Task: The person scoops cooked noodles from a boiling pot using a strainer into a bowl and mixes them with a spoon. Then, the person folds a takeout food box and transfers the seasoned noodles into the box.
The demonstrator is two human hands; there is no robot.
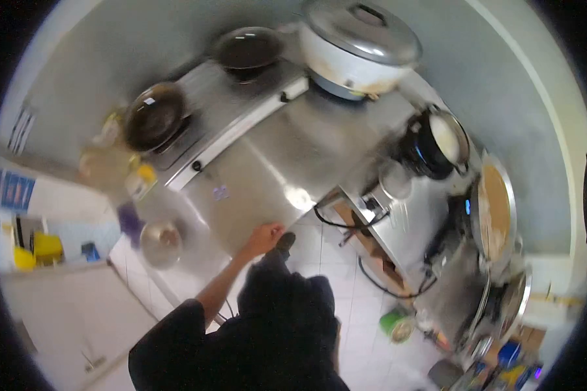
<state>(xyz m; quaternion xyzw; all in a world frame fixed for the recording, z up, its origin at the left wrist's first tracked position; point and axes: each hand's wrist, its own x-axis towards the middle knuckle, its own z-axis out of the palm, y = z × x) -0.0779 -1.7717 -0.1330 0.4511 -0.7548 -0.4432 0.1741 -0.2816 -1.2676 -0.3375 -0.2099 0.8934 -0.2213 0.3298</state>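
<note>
My left hand [265, 239] is over the front edge of the steel counter [241, 163], its fingers curled in; whether anything is in them is too blurred to tell. A small purple-marked item [221, 192] lies on the counter beyond it. To the left of the hand stands a clear round bowl [161, 244]. My right hand does not show; only a bit of that arm appears beside the dark clothing.
Two dark pans [155, 117] [248, 49] sit on the stove. At the back is a large lidded cooker [359, 49]. On the right are a black pot [435, 142] and a wide pan [494, 212]. A green container [396, 324] stands on the floor.
</note>
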